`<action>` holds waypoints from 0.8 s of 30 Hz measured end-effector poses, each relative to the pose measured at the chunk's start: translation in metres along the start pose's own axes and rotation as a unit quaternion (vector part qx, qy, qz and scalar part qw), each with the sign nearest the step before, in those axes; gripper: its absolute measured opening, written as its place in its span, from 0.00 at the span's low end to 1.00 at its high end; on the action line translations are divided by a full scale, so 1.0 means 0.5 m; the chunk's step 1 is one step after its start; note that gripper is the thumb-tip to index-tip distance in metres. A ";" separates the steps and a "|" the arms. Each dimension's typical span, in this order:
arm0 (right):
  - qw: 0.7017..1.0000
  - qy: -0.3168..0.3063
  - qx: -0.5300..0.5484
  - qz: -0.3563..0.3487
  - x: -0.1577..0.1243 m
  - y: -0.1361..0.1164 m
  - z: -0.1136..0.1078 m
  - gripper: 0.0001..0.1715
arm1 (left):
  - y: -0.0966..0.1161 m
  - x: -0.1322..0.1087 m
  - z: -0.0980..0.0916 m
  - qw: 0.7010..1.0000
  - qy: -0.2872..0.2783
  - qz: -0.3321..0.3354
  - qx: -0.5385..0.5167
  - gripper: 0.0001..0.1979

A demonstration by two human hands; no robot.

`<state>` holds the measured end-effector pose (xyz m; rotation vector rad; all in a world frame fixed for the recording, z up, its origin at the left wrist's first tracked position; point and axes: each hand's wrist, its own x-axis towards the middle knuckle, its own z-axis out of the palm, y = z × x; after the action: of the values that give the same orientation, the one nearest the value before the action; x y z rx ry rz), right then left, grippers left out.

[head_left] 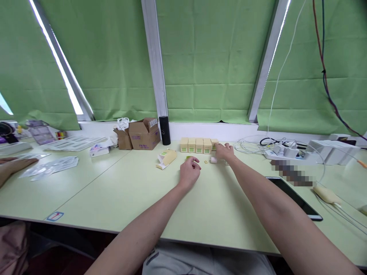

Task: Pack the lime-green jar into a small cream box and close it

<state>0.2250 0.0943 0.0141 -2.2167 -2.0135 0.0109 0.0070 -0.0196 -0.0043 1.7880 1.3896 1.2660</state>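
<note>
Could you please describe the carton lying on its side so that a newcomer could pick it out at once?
On the long pale table, look between the larger brown cardboard box and the row of upright beige cartons. The carton lies there, a little nearer the camera. Unlike the cartons standing in the row, it lies askew on its own, a white flap jutting from one end.

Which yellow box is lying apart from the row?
The box on the left, nearer the person than the row; the others sit side by side, the rightmost by the right hand.
</note>
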 end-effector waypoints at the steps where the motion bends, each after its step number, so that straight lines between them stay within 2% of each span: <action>1: 1.000 0.001 0.000 0.001 0.000 0.000 -0.002 0.32 | -0.001 0.000 0.000 1.000 -0.003 0.002 0.006 0.13; 7: 1.000 0.018 0.004 -0.002 -0.015 0.008 -0.007 0.32 | 0.003 -0.002 -0.001 0.998 -0.032 0.006 0.053 0.13; 12: 0.997 0.077 0.010 -0.003 -0.058 0.013 -0.008 0.29 | 0.010 -0.002 -0.006 0.995 -0.045 0.020 0.084 0.12; 15: 0.992 0.127 0.016 -0.005 -0.106 0.004 -0.010 0.26 | 0.005 0.007 -0.012 0.995 -0.029 0.022 0.095 0.12; 16: 0.986 0.166 0.024 -0.018 -0.125 -0.001 -0.011 0.23 | 0.003 0.012 -0.015 0.995 -0.017 0.022 0.095 0.12; 18: 0.980 0.192 0.040 -0.045 -0.163 -0.015 -0.015 0.17 | -0.001 0.024 -0.023 0.995 0.016 0.015 0.100 0.12; 20: 0.984 0.159 0.063 -0.057 -0.200 -0.030 -0.020 0.16 | -0.005 0.038 -0.033 0.993 0.037 0.010 0.107 0.12; 24: 0.995 0.043 0.066 -0.068 -0.256 -0.056 -0.024 0.14 | -0.009 0.063 -0.055 0.982 0.088 -0.018 0.165 0.17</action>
<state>0.1858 -0.0312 0.0170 -1.9641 -2.0486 0.0311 -0.0188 0.0081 0.0142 1.8888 1.8126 1.2569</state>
